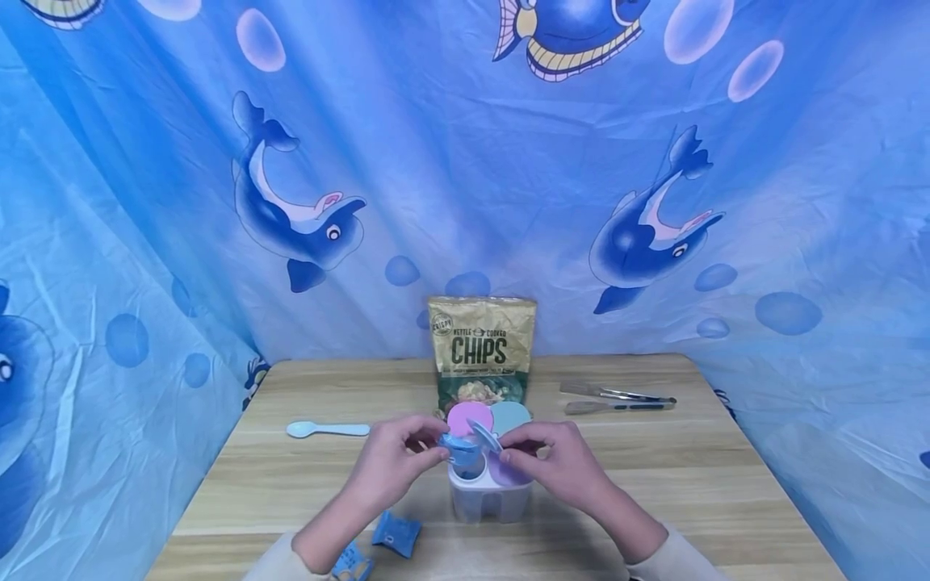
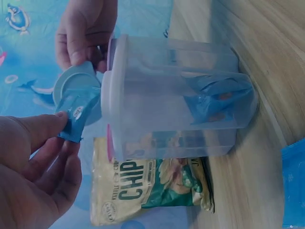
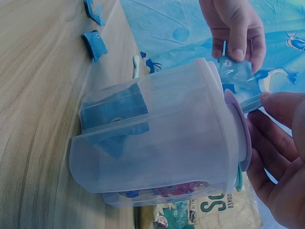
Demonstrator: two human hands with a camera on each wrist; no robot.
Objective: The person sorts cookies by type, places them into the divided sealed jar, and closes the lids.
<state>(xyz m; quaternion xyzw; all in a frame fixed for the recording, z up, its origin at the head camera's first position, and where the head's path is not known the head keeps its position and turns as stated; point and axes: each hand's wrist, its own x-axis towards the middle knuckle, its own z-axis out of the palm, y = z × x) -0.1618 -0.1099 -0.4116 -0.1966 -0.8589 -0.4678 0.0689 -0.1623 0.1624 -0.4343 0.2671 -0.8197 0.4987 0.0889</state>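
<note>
My left hand point(image 1: 398, 458) pinches a small blue snack packet point(image 2: 78, 112) above the open front-left mouth of a clear plastic container point(image 1: 490, 502). With thumb and fingers, my right hand point(image 1: 558, 461) holds up a light-blue round lid point(image 2: 71, 81) beside that mouth. Pink point(image 1: 469, 418), green point(image 1: 512, 416) and purple point(image 1: 510, 471) lids cover the other mouths. Through the container's wall, a blue packet point(image 2: 219, 98) shows in the compartment under the open mouth. In the right wrist view, red and blue wrappers point(image 3: 181, 189) show in another compartment.
Two more blue packets point(image 1: 396, 533) lie on the wooden table point(image 1: 305, 484) near its front edge. A light-blue spoon point(image 1: 328, 429) lies to the left, tongs point(image 1: 617, 399) to the right. Behind the container stands a chips bag point(image 1: 483, 347), before a blue dolphin-print curtain point(image 1: 450, 177).
</note>
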